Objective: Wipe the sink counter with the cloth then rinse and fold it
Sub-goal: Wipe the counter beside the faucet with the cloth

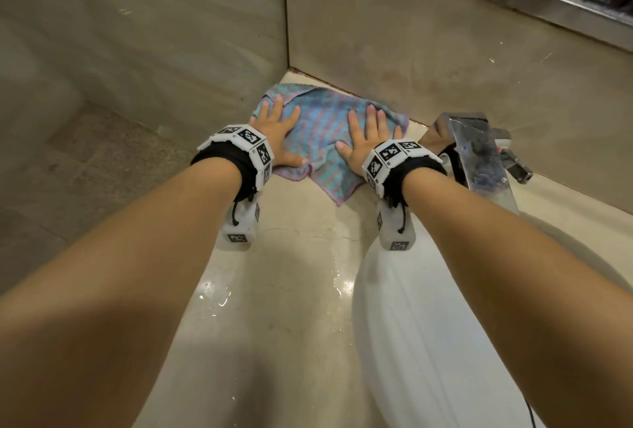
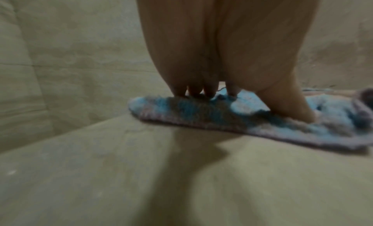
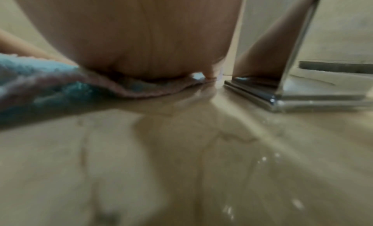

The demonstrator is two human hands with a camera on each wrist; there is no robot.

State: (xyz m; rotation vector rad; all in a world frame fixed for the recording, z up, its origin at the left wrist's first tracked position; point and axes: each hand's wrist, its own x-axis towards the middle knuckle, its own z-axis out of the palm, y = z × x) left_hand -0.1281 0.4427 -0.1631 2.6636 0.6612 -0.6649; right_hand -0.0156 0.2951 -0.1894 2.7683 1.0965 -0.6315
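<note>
Our left hand lies flat with fingers spread on the cloth, and our right hand presses beside it the same way, palm down and holding nothing. From the head view we see the whole cloth spread in the back corner of the counter, where two stone walls meet, with the chrome tap just to its right and the white sink basin nearer us. The left wrist view adds our fingertips bearing down on the cloth's edge, though blurred. The right wrist view alone shows the tap's square base plate sitting close to the cloth's corner, and water beading on the counter. The cloth is terry, checked in blue and pale pink, rumpled along its near edge.
</note>
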